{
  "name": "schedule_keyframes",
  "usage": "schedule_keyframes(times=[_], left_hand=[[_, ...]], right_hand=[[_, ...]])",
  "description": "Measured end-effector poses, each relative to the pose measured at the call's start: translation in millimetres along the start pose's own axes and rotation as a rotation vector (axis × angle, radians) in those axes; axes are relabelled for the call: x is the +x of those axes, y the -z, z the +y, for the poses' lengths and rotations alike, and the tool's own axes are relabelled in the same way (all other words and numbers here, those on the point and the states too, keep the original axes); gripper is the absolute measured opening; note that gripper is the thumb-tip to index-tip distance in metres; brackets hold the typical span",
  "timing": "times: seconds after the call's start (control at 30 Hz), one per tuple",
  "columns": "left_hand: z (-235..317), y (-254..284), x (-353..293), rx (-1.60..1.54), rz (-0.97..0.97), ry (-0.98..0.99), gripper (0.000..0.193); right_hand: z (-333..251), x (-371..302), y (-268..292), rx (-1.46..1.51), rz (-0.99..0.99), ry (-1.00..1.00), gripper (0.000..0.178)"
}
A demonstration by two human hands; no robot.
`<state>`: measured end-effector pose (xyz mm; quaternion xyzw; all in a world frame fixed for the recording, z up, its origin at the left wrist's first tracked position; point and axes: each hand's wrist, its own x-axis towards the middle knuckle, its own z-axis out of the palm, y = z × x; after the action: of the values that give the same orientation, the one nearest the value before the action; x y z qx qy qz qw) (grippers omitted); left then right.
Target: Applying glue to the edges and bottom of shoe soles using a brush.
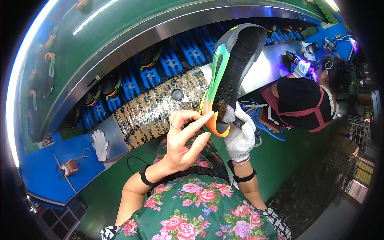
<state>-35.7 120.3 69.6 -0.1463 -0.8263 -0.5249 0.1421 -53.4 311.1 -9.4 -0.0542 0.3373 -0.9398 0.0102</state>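
A shoe sole point(241, 54) stands tilted in front of me, its black inner side facing up. Its rim fades from green to orange at the heel. My right hand point(240, 142), in a white knitted glove, is closed round the heel end from the right. Inside the heel, by that glove, is a brown and whitish patch point(222, 108); what it is I cannot make out. My bare left hand point(186, 138), with a ring, has its fingers stretched out and apart. Its index fingertip lies at the orange heel edge point(216, 125).
A bench pad point(160, 110) wrapped in brown tape lies beyond my hands. Behind it runs a row of blue racks point(150, 76) with shoe parts under a curved metal edge. A white glove point(100, 145) lies at left, near a blue table point(44, 170). A co-worker point(300, 100) sits at right.
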Motion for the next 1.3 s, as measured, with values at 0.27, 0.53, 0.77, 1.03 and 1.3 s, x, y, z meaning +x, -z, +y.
schedule_keyframes(times=[0.27,0.53,0.77,1.03,1.3], left_hand=[[3.3,6.6,22.3,-0.338,-0.05,0.114,0.041],[-44.2,95.1,139.9,-0.37,0.17,-0.195,0.06],[-130.9,153.9,177.1,1.395,0.113,0.163,0.086],[-88.0,205.7,93.3,1.362,0.188,-0.038,0.048],[-68.8,27.6,31.4,-0.936,0.079,0.511,0.095]], right_hand=[[-1.9,-0.2,-4.2,-0.112,-0.042,0.048,0.036],[9.1,-8.9,-2.4,0.001,-0.05,-0.019,0.038],[10.0,-11.5,0.4,-0.045,-0.064,0.027,0.037],[7.7,-12.8,6.9,0.003,-0.021,0.032,0.034],[22.1,-4.1,-4.5,0.106,-0.135,-0.019,0.047]])
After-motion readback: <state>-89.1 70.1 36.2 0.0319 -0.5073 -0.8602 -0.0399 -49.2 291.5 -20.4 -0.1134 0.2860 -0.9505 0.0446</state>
